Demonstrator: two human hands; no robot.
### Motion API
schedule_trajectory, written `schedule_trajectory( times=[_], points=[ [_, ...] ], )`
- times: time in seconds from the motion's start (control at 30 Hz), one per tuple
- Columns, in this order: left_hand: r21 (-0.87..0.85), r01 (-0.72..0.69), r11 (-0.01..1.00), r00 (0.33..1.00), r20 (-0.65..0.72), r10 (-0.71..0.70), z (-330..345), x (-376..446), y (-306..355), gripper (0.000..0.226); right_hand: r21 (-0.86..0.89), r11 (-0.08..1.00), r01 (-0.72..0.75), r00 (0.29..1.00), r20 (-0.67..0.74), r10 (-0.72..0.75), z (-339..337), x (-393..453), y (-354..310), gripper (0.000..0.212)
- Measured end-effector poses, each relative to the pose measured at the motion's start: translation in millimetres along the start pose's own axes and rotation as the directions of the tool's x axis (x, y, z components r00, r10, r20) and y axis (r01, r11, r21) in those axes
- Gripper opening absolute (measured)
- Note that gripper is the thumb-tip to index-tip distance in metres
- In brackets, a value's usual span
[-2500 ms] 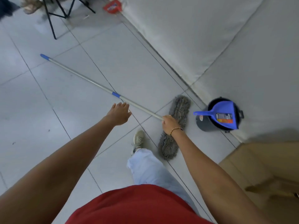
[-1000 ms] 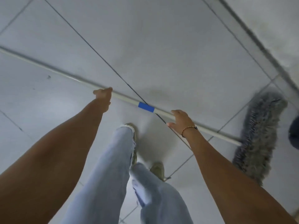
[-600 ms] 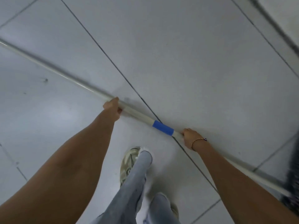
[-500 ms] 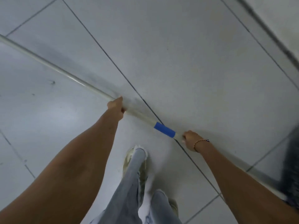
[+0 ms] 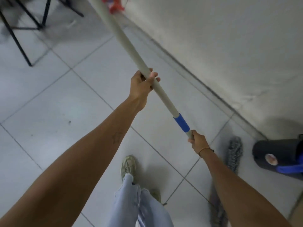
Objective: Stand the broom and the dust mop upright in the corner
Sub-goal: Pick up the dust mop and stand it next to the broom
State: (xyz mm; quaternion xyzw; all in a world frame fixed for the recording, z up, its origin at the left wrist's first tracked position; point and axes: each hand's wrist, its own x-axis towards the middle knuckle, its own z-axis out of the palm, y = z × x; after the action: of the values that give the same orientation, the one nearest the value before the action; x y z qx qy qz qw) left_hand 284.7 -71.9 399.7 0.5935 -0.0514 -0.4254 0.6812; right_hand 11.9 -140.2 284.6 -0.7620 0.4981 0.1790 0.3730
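Note:
The dust mop's pale handle (image 5: 126, 45) with a blue band (image 5: 181, 122) slants from the top of the view down to the right, raised off the floor. My left hand (image 5: 142, 86) grips the handle above the blue band. My right hand (image 5: 197, 141) grips it just below the band. The grey shaggy mop head (image 5: 233, 153) lies on the tiles at the lower right, partly hidden behind my right forearm. No broom shows in this view.
A white wall (image 5: 229, 46) runs along the right. A black bin (image 5: 277, 154) with a blue dustpan (image 5: 288, 169) stands by the wall at the right edge. Black stand legs (image 5: 24, 25) are at top left, something red (image 5: 114, 5) at the top. My feet (image 5: 127, 166) are below.
The mop handle lay low over the floor with both hands on it; now its far end is lifted steeply upward. The view has swung up, showing the wall and bin.

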Motion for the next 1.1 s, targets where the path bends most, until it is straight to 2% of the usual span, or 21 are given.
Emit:
schedule_trajectory(
  times=[0.1,0.17,0.33,0.43,0.63,0.73,0.77,0.83,0.9,0.97,1.1],
  points=[
    [0.077,-0.111,0.991,0.982,0.161,0.098,75.4,-24.5,79.5,0.019,0.111,0.994,-0.010,0.993,-0.117,0.024,-57.6,-43.2,-23.4,0.022],
    [0.126,-0.179,0.976,0.942,0.309,0.133,139.5,-50.0,137.7,0.022,0.201,0.979,-0.029,0.971,-0.225,0.075,-109.5,-84.0,-36.5,0.018],
    [0.207,-0.351,0.913,0.778,0.607,0.161,280.7,-117.0,243.0,0.022,0.431,0.902,-0.037,0.897,-0.383,0.220,-208.7,-167.6,-51.3,0.020],
    [0.204,-0.435,0.877,0.657,0.738,0.154,341.6,-159.6,270.6,0.022,0.527,0.850,-0.001,0.832,-0.471,0.294,-240.3,-203.2,-51.3,0.017],
    [0.141,-0.557,0.818,0.417,0.900,0.129,426.6,-247.4,276.1,0.022,0.620,0.783,0.044,0.686,-0.588,0.428,-271.4,-264.1,-27.5,0.011],
    [0.097,-0.584,0.806,0.309,0.945,0.110,458.5,-285.8,264.6,0.024,0.678,0.734,0.050,0.624,-0.595,0.507,-278.7,-285.8,-5.3,0.018],
    [0.084,-0.589,0.803,0.275,0.956,0.101,472.2,-303.5,258.5,0.025,0.692,0.720,0.051,0.594,-0.600,0.535,-280.7,-297.0,7.9,0.011],
    [0.068,-0.591,0.803,0.230,0.969,0.086,489.7,-324.0,246.8,0.026,0.715,0.698,0.043,0.553,-0.599,0.579,-283.6,-310.3,25.5,0.017],
    [0.065,-0.596,0.801,0.179,0.982,0.054,510.5,-350.5,229.4,0.027,0.753,0.658,0.036,0.516,-0.577,0.633,-284.3,-327.0,52.9,0.011],
    [0.058,-0.597,0.800,0.143,0.989,0.035,532.7,-374.9,210.7,0.026,0.783,0.619,0.053,0.500,-0.558,0.663,-283.7,-338.9,88.2,0.026],
    [0.052,-0.593,0.804,0.123,0.992,0.027,578.6,-408.1,175.8,0.025,0.811,0.580,0.080,0.487,-0.540,0.687,-295.5,-367.0,144.2,0.036]
  ],
)
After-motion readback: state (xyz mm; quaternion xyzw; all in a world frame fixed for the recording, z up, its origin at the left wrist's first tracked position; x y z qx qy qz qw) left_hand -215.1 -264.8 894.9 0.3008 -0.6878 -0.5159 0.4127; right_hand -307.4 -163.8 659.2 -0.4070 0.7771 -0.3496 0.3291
